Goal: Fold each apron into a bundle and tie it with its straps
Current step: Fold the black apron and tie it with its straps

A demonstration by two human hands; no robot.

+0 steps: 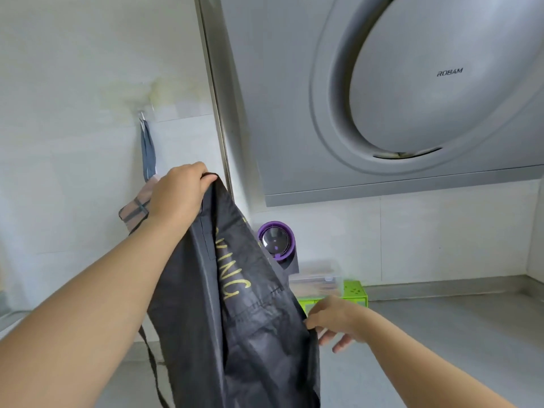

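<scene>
Under a grey range hood (412,98), the left hand (176,195) grips the top of the black apron (244,319). The right hand (332,320) pinches its side edge. Pulling it flat first should make folding easy.

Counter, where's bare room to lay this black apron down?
Counter is bare right of the green box, below the range hood, to the right wall. Crowded at the back: purple gadget, clear container behind the black apron.
</scene>
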